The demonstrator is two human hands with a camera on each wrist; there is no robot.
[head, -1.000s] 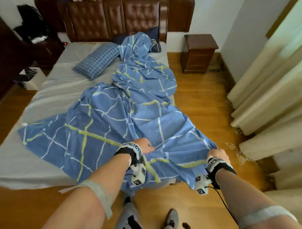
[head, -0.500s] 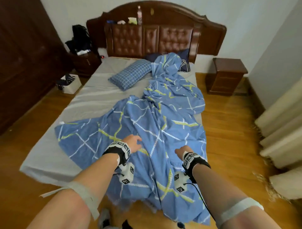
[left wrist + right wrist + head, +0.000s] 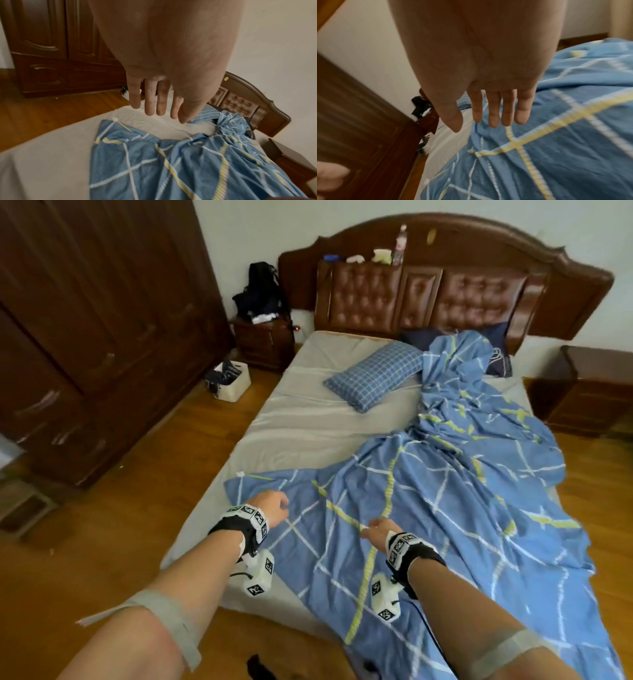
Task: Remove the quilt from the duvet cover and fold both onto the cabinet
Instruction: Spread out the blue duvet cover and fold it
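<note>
A blue duvet cover with white and yellow lines lies crumpled across the right side of the bed, trailing off the foot end toward the floor. Whether a quilt is inside cannot be told. My left hand hovers above the cover's near left corner, fingers straight and spread, holding nothing. My right hand hangs over the cover's middle, fingers straight, also empty. Neither hand touches the fabric.
A blue checked pillow lies near the headboard. A dark wardrobe stands at the left. Nightstands flank the bed, one left and one right. A white box sits on the wooden floor.
Both hands have let go of the cover's foot edge, which dropped onto the bed. The hands now hover open, and my view has swung left.
</note>
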